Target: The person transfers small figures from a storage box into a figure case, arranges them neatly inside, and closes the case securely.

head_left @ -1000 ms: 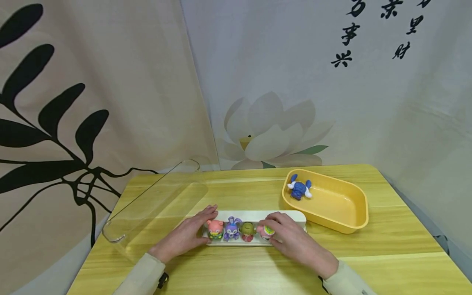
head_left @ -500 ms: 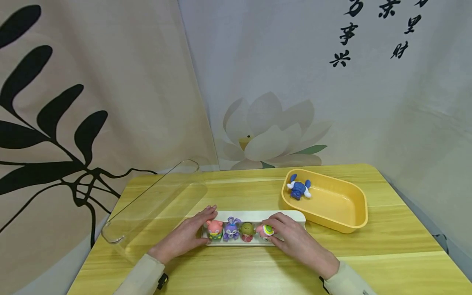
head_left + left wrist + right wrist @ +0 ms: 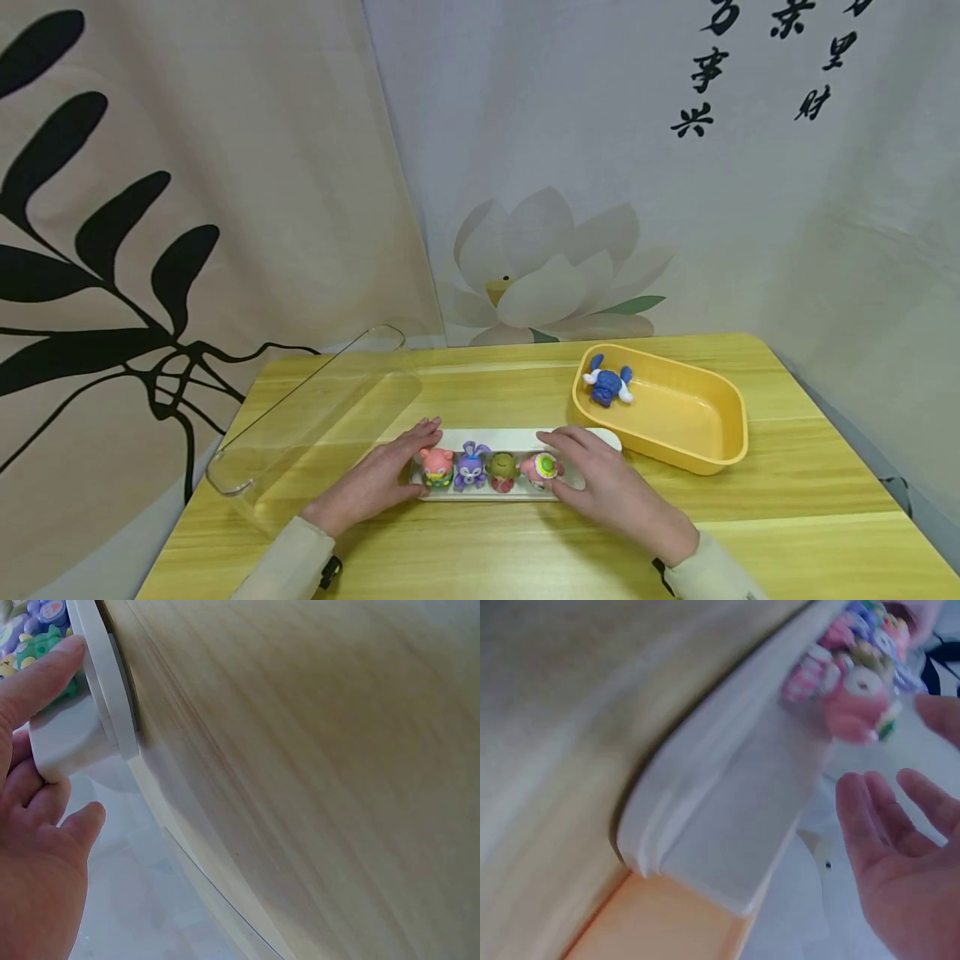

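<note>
A long white display base lies on the table with several small toy figurines in a row on its lower step. From the left stand a pink figurine, a purple rabbit figurine, an olive-green figurine and a pink figurine with a white, green and yellow top. My left hand grips the base's left end, thumb at the front and fingers behind. Beside the rightmost figurine my right hand has its fingers spread; in the right wrist view, a gap shows between that hand and the figurine.
Behind the base at the right, a yellow tray holds a blue and white figurine at its left end. A long transparent cover lies slanted at the table's left side. A printed curtain hangs behind the table.
My right hand has let go of the rightmost pink figurine and drawn slightly to the right. The figurine now stands on its own. My left hand has stayed in place.
</note>
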`<state>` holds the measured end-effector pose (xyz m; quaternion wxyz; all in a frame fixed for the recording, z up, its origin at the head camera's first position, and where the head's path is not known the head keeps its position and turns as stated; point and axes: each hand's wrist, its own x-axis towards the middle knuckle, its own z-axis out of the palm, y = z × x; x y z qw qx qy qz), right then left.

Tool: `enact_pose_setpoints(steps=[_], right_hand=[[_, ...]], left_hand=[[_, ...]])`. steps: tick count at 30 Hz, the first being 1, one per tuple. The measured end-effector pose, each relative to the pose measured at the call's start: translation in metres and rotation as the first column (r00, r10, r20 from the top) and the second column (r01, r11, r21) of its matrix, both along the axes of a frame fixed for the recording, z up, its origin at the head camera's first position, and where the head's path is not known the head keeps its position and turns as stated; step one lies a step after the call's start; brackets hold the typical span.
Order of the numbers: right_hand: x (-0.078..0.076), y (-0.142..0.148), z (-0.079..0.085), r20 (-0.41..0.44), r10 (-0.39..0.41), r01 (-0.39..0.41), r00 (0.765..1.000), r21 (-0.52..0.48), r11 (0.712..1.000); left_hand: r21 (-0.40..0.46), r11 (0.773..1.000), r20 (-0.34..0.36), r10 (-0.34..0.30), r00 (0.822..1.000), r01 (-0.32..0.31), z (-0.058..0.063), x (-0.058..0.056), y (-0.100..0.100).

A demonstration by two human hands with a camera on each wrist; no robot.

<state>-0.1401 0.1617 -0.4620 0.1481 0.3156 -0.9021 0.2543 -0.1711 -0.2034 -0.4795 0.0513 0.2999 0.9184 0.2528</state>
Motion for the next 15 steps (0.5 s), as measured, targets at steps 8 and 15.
enact_pose_setpoints(steps=[8, 15], right_hand=[[-0.009, 0.025, 0.025, 0.095, -0.123, 0.139, 0.988, -0.192, 0.971], [-0.017, 0.043, 0.035, 0.205, -0.215, 0.263, 0.955, -0.246, 0.933]], left_hand=[[-0.009, 1.0, 0.02, 0.001, 1.0, -0.001, 0.001, -0.001, 0.0], [-0.014, 1.0, 0.015, 0.003, 1.0, -0.002, 0.001, -0.001, -0.001]])
